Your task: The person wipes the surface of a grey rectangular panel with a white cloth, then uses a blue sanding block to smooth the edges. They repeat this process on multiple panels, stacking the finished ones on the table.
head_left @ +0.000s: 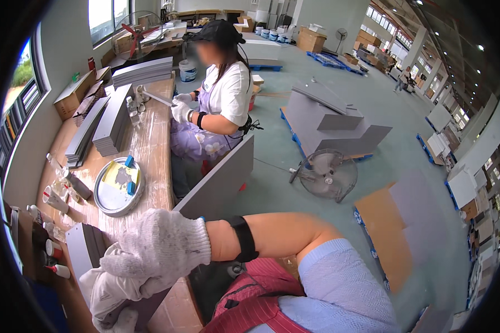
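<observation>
My right hand (161,244), in a grey-white knit glove, reaches across from the right with its fingers closed. A crumpled whitish cloth (103,291) bunches under those fingers, against grey panels (144,311) on the table. At the lower edge a pale gloved part (122,322) shows, seemingly my left hand (112,324); its fingers are mostly hidden. Just beyond my right hand, a round metal lid (116,205) carries a yellow sheet with a grey smear and blue blocks (130,187). A stack of grey panels (84,244) lies left of my glove.
Bottles and cups (55,200) crowd the table's left side; stacked grey boards (114,119) lie farther back. Across the table corner a co-worker (225,89) in white gloves handles a narrow strip. A large grey panel (216,177) stands between us. A floor fan (329,175) is at right.
</observation>
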Demonstrator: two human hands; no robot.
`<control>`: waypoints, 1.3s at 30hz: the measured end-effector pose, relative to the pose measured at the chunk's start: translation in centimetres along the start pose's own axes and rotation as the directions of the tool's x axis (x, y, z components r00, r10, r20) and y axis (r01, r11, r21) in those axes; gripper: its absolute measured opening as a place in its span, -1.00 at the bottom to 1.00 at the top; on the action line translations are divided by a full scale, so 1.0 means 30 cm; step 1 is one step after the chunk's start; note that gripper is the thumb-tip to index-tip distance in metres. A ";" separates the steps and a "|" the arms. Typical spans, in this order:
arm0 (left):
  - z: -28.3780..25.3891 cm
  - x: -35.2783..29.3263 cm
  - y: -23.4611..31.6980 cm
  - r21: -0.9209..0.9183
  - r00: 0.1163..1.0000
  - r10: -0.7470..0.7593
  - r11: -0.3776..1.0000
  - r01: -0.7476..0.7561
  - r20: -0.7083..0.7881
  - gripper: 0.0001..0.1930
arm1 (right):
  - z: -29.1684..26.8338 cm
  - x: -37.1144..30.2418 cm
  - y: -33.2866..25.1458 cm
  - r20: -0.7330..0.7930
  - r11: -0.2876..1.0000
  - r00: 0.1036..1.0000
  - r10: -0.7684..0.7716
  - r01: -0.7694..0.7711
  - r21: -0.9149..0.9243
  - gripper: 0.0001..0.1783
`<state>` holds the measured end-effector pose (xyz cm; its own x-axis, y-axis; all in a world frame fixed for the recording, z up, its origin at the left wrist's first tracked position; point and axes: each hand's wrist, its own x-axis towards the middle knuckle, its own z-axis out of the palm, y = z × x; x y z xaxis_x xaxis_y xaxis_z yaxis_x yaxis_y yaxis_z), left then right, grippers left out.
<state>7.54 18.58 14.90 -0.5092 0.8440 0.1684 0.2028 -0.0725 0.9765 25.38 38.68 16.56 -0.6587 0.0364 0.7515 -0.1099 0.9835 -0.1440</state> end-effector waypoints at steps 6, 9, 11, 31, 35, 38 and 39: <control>-0.065 0.007 -0.033 0.028 0.997 -0.021 0.999 0.019 0.075 -0.40 | -0.046 -0.159 0.115 0.097 0.996 0.995 0.013 -0.022 0.087 -0.21; -0.049 -0.001 -0.023 0.089 0.999 -0.048 0.995 0.048 -0.005 -0.43 | -0.013 -0.188 0.135 0.032 0.990 0.999 -0.002 -0.002 0.140 -0.25; -0.095 -0.050 -0.010 0.085 0.990 -0.098 0.991 0.107 -0.105 -0.33 | 0.021 -0.146 0.142 0.024 0.976 0.998 -0.050 0.044 0.215 -0.26; -0.201 -0.547 -0.051 0.228 0.671 -0.100 0.895 0.383 -0.735 -0.59 | 0.641 0.068 -0.064 -0.036 0.649 0.987 -0.156 0.130 0.749 -0.34; -0.212 -0.530 -0.040 0.169 0.626 -0.147 0.894 0.416 -0.766 -0.64 | 0.712 0.049 -0.052 -0.112 0.461 0.982 0.154 0.029 0.887 -0.24; -0.225 -0.514 -0.039 0.180 0.641 -0.153 0.888 0.423 -0.752 -0.64 | 0.701 0.035 -0.016 -0.055 0.675 0.992 -0.117 0.120 0.729 -0.25; -0.227 -0.513 -0.040 0.213 0.629 -0.135 0.870 0.446 -0.765 -0.63 | 0.706 0.029 -0.002 -0.056 0.679 0.992 -0.115 0.120 0.725 -0.28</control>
<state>9.43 2.04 12.05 -0.9880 0.1341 0.0768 0.1274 0.4260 0.8957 9.06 34.89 3.59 -0.5988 -0.0669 0.7981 -0.6929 0.5431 -0.4743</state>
